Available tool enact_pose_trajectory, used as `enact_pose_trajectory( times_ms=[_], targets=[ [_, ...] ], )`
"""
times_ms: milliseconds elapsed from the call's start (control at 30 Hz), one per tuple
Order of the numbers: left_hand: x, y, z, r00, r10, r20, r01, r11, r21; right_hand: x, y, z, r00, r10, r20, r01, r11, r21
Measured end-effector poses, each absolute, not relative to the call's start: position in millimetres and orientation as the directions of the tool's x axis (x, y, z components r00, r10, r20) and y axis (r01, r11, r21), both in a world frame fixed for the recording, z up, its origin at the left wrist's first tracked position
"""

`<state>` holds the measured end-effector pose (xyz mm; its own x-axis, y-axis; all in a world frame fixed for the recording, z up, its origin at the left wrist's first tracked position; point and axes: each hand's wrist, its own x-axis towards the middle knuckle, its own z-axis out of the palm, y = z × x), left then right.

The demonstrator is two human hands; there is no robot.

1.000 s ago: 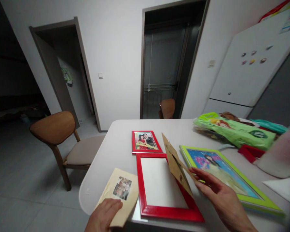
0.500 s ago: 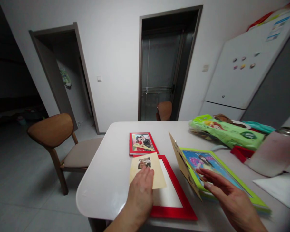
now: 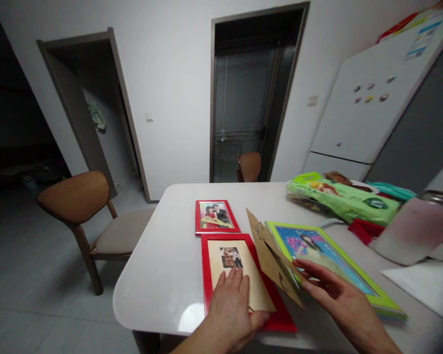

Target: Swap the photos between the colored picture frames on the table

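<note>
My left hand lies with fingers stretched out on a cream sheet of paper that has a small printed picture near its top. The sheet rests over the opening of a red picture frame, slightly askew, its lower right corner on the red border. My right hand has its fingers and thumb at the right edge of a brown backing board, which stands tilted between the red frame and a green-edged picture frame. That green frame shows a person against blue.
A smaller red-framed photo touches the far edge of the larger red frame. To the right are a green package, a pinkish jar with a metal lid and white paper. A wooden chair stands left of the white table.
The cream sheet has moved right and toward me, coming down over the red frame's opening under my left hand. The backing board has tipped further to the left.
</note>
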<state>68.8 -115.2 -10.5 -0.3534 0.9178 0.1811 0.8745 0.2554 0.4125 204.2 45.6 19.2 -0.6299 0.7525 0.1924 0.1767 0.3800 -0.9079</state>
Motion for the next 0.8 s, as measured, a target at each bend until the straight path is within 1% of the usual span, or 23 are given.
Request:
enact_pose_trajectory(
  times_ms=[100,233,300,433,533,633,700,800],
  targets=[
    [61.5,-136.5,-7.8,-0.357,0.920,0.164,0.880,0.272,0.390,204.5,44.3,22.0,-0.697,0.699,0.159,0.242,0.438,-0.866],
    [51.7,-159.1,-3.3,-0.450,0.887,0.099,0.851,0.393,0.350,197.3,38.9,25.2,-0.766,0.613,0.194,0.302,0.609,-0.733],
    [50.5,-164.2,-2.7,-0.424,0.901,0.094,0.864,0.372,0.340,191.8,35.8,25.3,-0.793,0.574,0.201,0.304,0.660,-0.687],
    [50.4,-166.9,-6.9,-0.366,0.922,0.126,0.890,0.308,0.337,184.2,31.5,20.8,-0.829,0.508,0.234,0.265,0.726,-0.635],
    [44.5,-170.2,-11.0,-0.430,0.890,0.150,0.865,0.359,0.350,181.4,27.1,15.4,-0.857,0.451,0.248,0.237,0.774,-0.588],
    [36.2,-175.4,-12.1,-0.518,0.825,0.226,0.828,0.417,0.375,176.6,20.0,11.1,-0.886,0.396,0.240,0.221,0.818,-0.532],
    [34.0,-176.6,-11.4,-0.524,0.807,0.272,0.828,0.408,0.385,171.1,14.7,9.0,-0.900,0.363,0.240,0.205,0.840,-0.502],
    [37.5,-171.8,-11.3,-0.478,0.836,0.268,0.849,0.362,0.385,161.4,7.8,6.6,-0.912,0.325,0.249,0.182,0.867,-0.463]
  ],
)
